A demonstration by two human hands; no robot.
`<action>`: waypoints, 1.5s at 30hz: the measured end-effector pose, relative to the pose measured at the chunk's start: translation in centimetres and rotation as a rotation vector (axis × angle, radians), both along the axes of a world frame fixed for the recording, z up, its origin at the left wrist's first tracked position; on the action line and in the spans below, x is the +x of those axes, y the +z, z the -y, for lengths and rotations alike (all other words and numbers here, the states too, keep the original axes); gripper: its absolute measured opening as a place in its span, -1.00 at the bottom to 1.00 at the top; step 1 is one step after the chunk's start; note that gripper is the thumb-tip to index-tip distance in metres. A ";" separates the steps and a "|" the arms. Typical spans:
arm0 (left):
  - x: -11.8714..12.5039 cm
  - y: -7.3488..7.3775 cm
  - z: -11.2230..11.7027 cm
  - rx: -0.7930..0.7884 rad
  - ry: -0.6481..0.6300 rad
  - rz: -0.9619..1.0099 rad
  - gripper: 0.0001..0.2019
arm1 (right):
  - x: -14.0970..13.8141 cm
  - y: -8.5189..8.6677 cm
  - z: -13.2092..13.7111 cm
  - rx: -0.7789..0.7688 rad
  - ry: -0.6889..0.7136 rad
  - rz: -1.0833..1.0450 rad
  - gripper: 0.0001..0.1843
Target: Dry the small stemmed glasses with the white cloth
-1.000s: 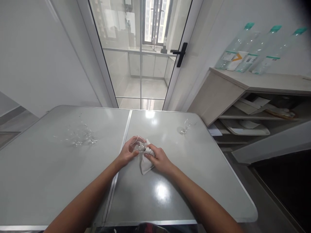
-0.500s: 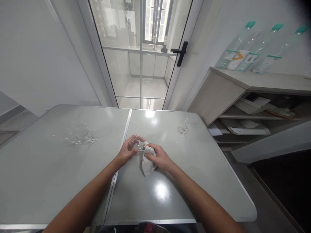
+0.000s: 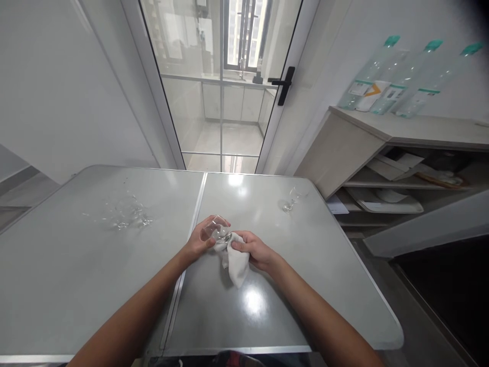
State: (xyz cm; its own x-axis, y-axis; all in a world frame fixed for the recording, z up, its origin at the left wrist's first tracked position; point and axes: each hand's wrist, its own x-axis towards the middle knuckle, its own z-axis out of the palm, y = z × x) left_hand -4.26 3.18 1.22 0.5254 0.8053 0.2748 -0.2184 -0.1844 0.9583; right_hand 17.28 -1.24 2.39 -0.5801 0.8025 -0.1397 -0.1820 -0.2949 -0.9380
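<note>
Over the middle of the grey table (image 3: 114, 285), my left hand (image 3: 200, 242) is closed round a clear glass (image 3: 214, 228) lying tilted in its fingers. My right hand (image 3: 256, 251) pinches a white cloth (image 3: 236, 262) against the glass's near end; the rest of the cloth hangs down toward the tabletop. Both hands almost touch each other.
Several clear glasses (image 3: 126, 214) stand in a cluster at the table's left. One stemmed glass (image 3: 292, 199) stands at the far right. A shelf unit (image 3: 385, 148) with plastic bottles (image 3: 389, 76) on top stands to the right. A glass door (image 3: 221, 81) is behind the table.
My right hand has turned and slid a little right and down, so more of the cloth now hangs loose below it. The left hand and glass have barely moved.
</note>
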 end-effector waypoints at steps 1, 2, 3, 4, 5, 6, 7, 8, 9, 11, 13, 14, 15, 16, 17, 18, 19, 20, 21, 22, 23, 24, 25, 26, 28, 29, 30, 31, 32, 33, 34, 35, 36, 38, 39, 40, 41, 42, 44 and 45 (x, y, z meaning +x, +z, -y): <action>0.0 0.0 0.0 0.001 0.002 -0.003 -0.35 | 0.0 0.0 0.0 0.020 -0.012 0.016 -0.59; 0.0 0.1 0.0 0.010 0.014 -0.005 -0.36 | 0.0 -0.1 0.1 0.087 -0.051 0.071 -0.62; 0.1 0.1 -0.1 0.027 0.036 -0.008 -0.37 | -0.1 -0.2 0.1 0.191 -0.113 0.158 -0.66; 0.1 0.1 -0.1 0.050 0.064 -0.016 -0.39 | -0.2 -0.4 0.2 0.320 -0.187 0.270 -0.72; 0.1 0.1 -0.1 0.073 0.094 -0.026 -0.41 | -0.3 -0.6 0.3 0.460 -0.260 0.393 -0.76; 0.2 0.1 -0.2 0.092 0.119 -0.038 -0.42 | -0.4 -0.8 0.3 0.595 -0.318 0.512 -0.76; 0.2 0.1 -0.2 0.104 0.138 -0.048 -0.44 | -0.6 -1.0 0.4 0.712 -0.357 0.615 -0.73; 0.2 0.0 -0.2 0.109 0.150 -0.056 -0.45 | -0.7 -1.2 0.5 0.802 -0.382 0.692 -0.70; 0.2 0.0 -0.3 0.108 0.154 -0.059 -0.45 | -0.8 -1.3 0.5 0.861 -0.396 0.742 -0.67; 0.2 -0.1 -0.3 0.094 0.143 -0.052 -0.45 | -1.0 -1.4 0.6 0.853 -0.399 0.754 -0.67; 0.1 -0.2 -0.3 0.069 0.111 -0.038 -0.45 | -1.0 -1.2 0.5 0.698 -0.365 0.643 -0.73; 0.1 -0.1 -0.3 0.055 0.088 -0.030 -0.44 | -0.9 -1.0 0.5 0.581 -0.334 0.543 -0.77; 0.0 -0.1 -0.3 0.041 0.064 -0.024 -0.43 | -0.8 -0.9 0.4 0.448 -0.294 0.420 -0.77; 0.0 0.0 -0.2 0.029 0.041 -0.021 -0.41 | -0.6 -0.8 0.3 0.310 -0.246 0.285 -0.73; 0.0 0.2 -0.1 0.017 0.021 -0.020 -0.39 | -0.4 -0.7 0.2 0.176 -0.195 0.154 -0.66; 0.1 0.3 -0.1 0.006 0.004 -0.020 -0.37 | -0.2 -0.8 0.1 0.053 -0.148 0.040 -0.59; 0.2 0.5 0.0 -0.004 -0.013 -0.019 -0.36 | -0.1 -0.8 0.0 -0.052 -0.105 -0.050 -0.53; 0.2 0.6 0.1 -0.013 -0.032 -0.021 -0.36 | 0.1 -1.0 -0.1 -0.132 -0.072 -0.111 -0.49; 0.3 0.7 0.2 -0.019 -0.049 -0.022 -0.36 | 0.2 -1.1 -0.1 -0.187 -0.053 -0.144 -0.47; 0.4 0.8 0.2 -0.022 -0.066 -0.023 -0.36 | 0.2 -1.3 -0.2 -0.222 -0.044 -0.156 -0.46; 0.4 0.9 0.3 -0.021 -0.079 -0.024 -0.37 | 0.2 -1.4 -0.2 -0.237 -0.053 -0.155 -0.45; 0.4 0.9 0.2 -0.017 -0.083 -0.023 -0.37 | 0.1 -1.5 -0.2 -0.231 -0.078 -0.143 -0.46; 0.4 0.8 0.1 -0.008 -0.075 -0.020 -0.37 | 0.0 -1.6 -0.2 -0.203 -0.133 -0.123 -0.49; 0.3 0.7 0.0 0.004 -0.054 -0.014 -0.37 | -0.2 -1.7 -0.3 -0.152 -0.218 -0.101 -0.52; 0.0 0.4 -0.3 0.030 0.035 -0.001 -0.38 | -0.4 -1.7 -0.4 -0.024 -0.463 -0.062 -0.58; -0.1 0.2 -0.5 0.041 0.098 0.006 -0.38 | -0.4 -1.6 -0.5 0.025 -0.592 -0.054 -0.61; -0.2 0.0 -0.6 0.049 0.164 0.013 -0.38 | -0.3 -1.6 -0.6 0.049 -0.697 -0.054 -0.62; -0.3 -0.2 -0.7 0.055 0.224 0.024 -0.39 | -0.2 -1.5 -0.7 0.043 -0.763 -0.063 -0.61; -0.3 -0.4 -0.8 0.057 0.268 0.033 -0.39 | -0.2 -1.3 -0.7 0.011 -0.780 -0.075 -0.60; -0.3 -0.6 -0.9 0.060 0.290 0.042 -0.39 | -0.2 -1.2 -0.7 -0.035 -0.752 -0.087 -0.57; -0.3 -0.8 -0.9 0.063 0.288 0.050 -0.39 | -0.2 -1.2 -0.6 -0.084 -0.690 -0.097 -0.54; -0.3 -1.0 -0.9 0.066 0.267 0.057 -0.40 | -0.4 -1.1 -0.6 -0.123 -0.616 -0.102 -0.51; -0.3 -1.1 -0.9 0.068 0.234 0.062 -0.39 | -0.6 -1.2 -0.5 -0.145 -0.546 -0.102 -0.50; -0.2 -1.4 -0.8 0.063 0.157 0.067 -0.37 | -1.0 -1.5 -0.4 -0.136 -0.486 -0.084 -0.50; -0.2 -1.6 -0.7 0.058 0.120 0.063 -0.35 | -1.2 -1.7 -0.4 -0.117 -0.497 -0.063 -0.50; -0.2 -1.7 -0.7 0.055 0.089 0.050 -0.34 | -1.3 -1.9 -0.4 -0.095 -0.523 -0.036 -0.50; -0.1 -1.7 -0.7 0.059 0.066 0.028 -0.34 | -1.3 -2.1 -0.5 -0.078 -0.554 -0.001 -0.51; -0.1 -1.8 -0.6 0.074 0.049 0.002 -0.35 | -1.3 -2.4 -0.5 -0.065 -0.586 0.040 -0.53; 0.0 -1.9 -0.6 0.121 0.027 -0.052 -0.36 | -1.0 -2.7 -0.6 -0.039 -0.637 0.137 -0.56; 0.0 -1.9 -0.6 0.145 0.022 -0.069 -0.36 | -0.8 -2.8 -0.6 -0.027 -0.655 0.185 -0.58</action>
